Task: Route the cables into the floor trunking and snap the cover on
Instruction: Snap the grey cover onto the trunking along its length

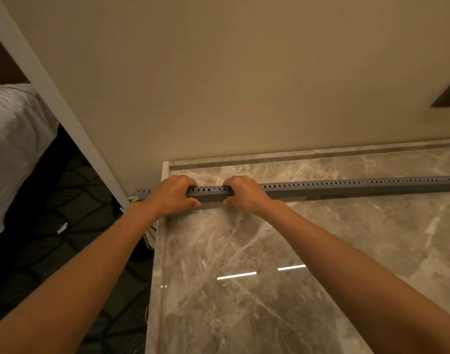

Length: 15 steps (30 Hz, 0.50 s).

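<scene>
A long grey trunking (346,187) with a row of small holes along its top lies on the marble floor (269,251), running from the left edge off to the right. My left hand (171,194) grips it near its left end, fingers over the far side and thumb on the near side. My right hand (244,192) grips it the same way just to the right. White and yellow cable ends (134,199) stick out at the trunking's left end, mostly hidden by my left wrist.
A beige wall (244,85) rises just behind the trunking. The marble slab ends at a left edge (157,251), with dark patterned flooring (65,251) below it. A white door frame (52,93) and white fabric (14,149) stand at the left.
</scene>
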Tool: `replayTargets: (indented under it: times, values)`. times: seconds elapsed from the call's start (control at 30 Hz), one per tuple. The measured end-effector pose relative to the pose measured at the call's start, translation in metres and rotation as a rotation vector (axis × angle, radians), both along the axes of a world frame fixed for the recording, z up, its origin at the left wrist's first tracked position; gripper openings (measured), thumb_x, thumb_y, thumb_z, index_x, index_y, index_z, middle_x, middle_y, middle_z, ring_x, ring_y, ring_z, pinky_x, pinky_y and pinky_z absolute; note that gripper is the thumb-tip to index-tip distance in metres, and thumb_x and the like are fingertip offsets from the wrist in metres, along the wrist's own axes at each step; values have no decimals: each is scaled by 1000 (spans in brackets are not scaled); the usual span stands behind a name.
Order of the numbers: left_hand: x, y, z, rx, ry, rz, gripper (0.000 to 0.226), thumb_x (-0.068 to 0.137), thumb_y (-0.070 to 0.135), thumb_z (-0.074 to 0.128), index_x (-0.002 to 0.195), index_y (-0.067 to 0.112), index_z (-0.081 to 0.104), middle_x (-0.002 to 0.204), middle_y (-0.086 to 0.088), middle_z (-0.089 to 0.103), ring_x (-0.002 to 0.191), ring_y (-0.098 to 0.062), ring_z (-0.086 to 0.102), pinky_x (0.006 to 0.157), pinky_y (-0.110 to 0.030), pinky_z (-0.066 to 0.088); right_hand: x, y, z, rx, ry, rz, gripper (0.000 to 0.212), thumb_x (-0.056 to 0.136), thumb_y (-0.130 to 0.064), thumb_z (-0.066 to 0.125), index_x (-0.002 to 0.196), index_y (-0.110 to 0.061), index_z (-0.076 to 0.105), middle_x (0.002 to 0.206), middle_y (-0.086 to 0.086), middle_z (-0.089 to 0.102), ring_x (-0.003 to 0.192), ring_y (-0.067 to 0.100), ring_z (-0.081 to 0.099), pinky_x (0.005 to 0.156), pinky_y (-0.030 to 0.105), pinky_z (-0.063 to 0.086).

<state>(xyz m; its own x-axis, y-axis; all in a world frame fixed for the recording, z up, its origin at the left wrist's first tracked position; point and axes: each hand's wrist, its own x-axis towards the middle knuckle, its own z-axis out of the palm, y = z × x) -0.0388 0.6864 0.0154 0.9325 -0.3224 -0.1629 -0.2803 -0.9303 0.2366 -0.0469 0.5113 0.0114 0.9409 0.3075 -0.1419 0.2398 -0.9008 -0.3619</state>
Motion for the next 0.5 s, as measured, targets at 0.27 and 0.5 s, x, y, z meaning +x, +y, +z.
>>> replayTargets:
  times: [0.27,0.5]
  values:
    - [-4,2,-6,79,-97,-52,29,88,28,59,107,7,59,112,-11,62,101,-28,57,84,-37,45,3,12,-5,-52,-55,51,17,86,-11,56,99,-1,60,106,18,63,97,33,54,72,31,31]
    - [-3,9,-12,-55,-87,-67,30,87,27,62,110,8,61,110,-11,64,100,-27,57,83,-37,45,6,9,1,-55,-24,43,17,83,-15,61,95,-3,64,95,18,64,78,26,45,69,31,30]
